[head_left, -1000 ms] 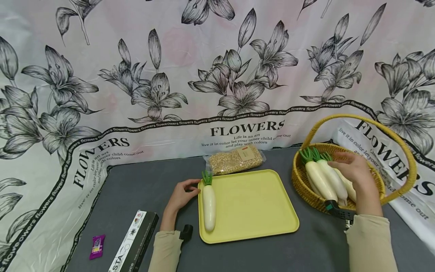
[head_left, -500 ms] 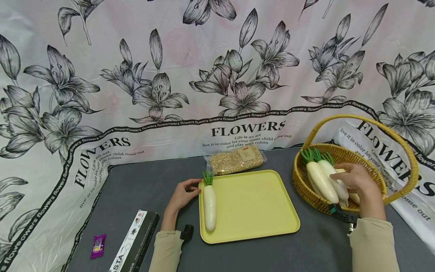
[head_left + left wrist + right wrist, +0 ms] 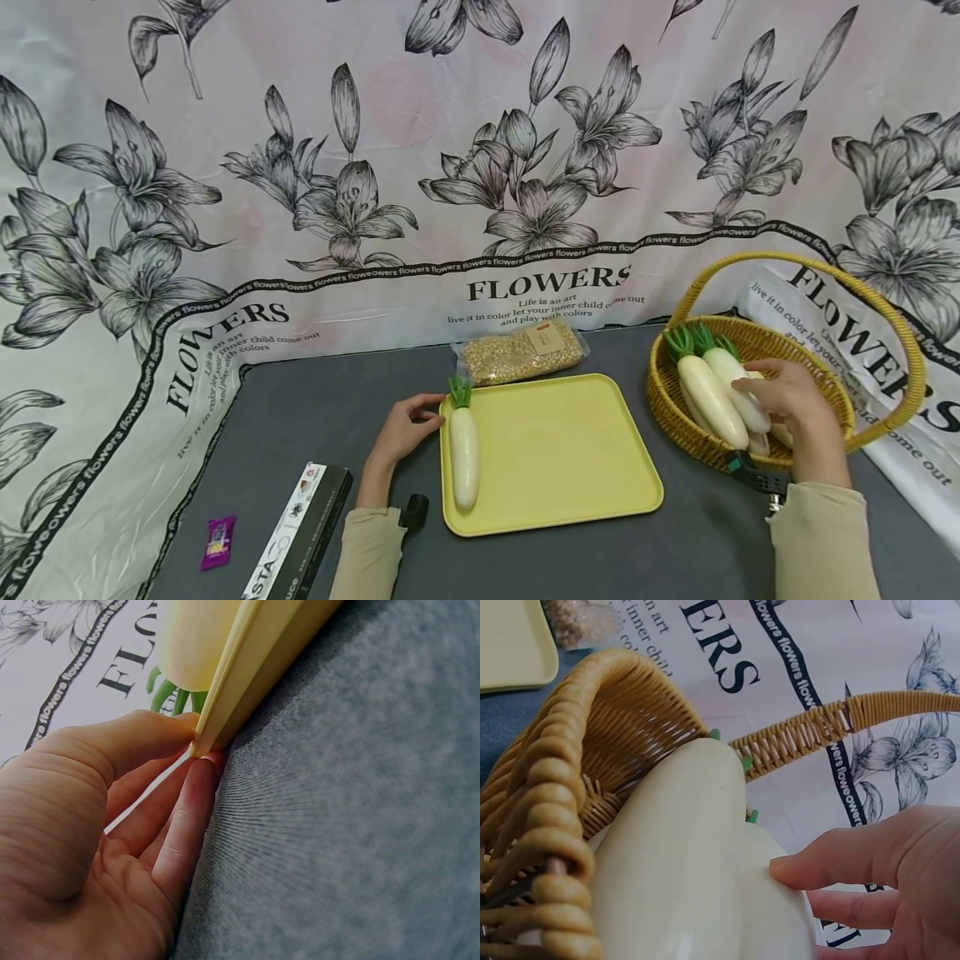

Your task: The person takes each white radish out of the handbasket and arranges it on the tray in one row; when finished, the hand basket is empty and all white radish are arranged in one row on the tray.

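My left hand (image 3: 406, 430) pinches the left edge of a yellow tray (image 3: 562, 454); in the left wrist view the thumb (image 3: 142, 741) lies on its rim and the fingers reach under it. A white radish (image 3: 464, 458) with green stalks lies along the tray's left side. Over the wicker basket (image 3: 681, 437) at the right, my right hand (image 3: 798, 406) grips a white radish (image 3: 769, 900), thumb on one side and fingers round the other. Beside it in the basket lies another radish (image 3: 712, 404), and more are partly hidden beneath.
A clear bag of pale grains (image 3: 521, 353) lies behind the tray. At the left are a long dark-and-white box (image 3: 300, 533) and a small purple packet (image 3: 218, 542). The basket's tall handle (image 3: 896, 329) arches behind and right of my right hand. A flower-printed cloth hangs behind the table.
My right hand has lowered from near the green stalks toward the radish's body and closed on it. The left hand stays at the tray's edge. The view has shifted slightly.
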`<state>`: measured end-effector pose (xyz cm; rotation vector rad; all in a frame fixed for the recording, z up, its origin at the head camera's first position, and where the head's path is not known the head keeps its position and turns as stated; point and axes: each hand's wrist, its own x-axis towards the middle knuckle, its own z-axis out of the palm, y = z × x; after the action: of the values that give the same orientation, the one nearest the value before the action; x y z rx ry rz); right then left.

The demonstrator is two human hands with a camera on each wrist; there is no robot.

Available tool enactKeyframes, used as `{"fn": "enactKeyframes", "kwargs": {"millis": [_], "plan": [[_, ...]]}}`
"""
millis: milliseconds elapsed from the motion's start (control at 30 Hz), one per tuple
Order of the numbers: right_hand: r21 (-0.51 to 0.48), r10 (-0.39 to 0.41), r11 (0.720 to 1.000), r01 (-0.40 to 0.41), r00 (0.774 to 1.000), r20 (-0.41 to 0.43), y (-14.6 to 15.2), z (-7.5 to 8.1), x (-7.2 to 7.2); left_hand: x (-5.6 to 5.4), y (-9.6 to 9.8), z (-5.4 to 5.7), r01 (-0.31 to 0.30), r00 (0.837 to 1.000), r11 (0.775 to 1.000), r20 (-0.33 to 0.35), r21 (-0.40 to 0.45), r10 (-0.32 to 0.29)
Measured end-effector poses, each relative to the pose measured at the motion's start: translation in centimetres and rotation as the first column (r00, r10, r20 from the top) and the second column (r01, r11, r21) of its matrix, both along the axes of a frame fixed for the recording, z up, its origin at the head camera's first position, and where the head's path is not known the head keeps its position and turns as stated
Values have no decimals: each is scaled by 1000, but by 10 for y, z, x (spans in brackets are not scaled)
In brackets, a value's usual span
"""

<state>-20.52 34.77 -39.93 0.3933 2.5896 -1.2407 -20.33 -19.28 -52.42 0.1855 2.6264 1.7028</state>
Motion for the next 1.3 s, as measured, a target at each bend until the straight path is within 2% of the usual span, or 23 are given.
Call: {"fn": "enactKeyframes", "kwargs": {"millis": [333,567,700,867,1100,1300], "plan": [[-91,-110,991,101,989,-97,-8,8,8,-1,-1,2,24,1000,1000,-13,-7,-24],[-146,-135,982,117,984,-119,-17,10,15,-2,-2,-1,30,999,999,-18,-11,-30],[-213,-159,969,128,977,-139,-25,10,20,-1,-2,1,27,1000,1000,-12,7,-27],[-307,-197,941,144,969,-149,-34,9,28,1,-2,1,21,1000,999,-18,30,-20],[-477,-256,862,171,959,-120,-47,10,39,-1,-2,0,11,1000,1000,-10,-6,-11],[-525,-248,837,154,962,-113,-65,6,43,-2,-1,-2,17,1000,1000,-11,7,-17]]}}
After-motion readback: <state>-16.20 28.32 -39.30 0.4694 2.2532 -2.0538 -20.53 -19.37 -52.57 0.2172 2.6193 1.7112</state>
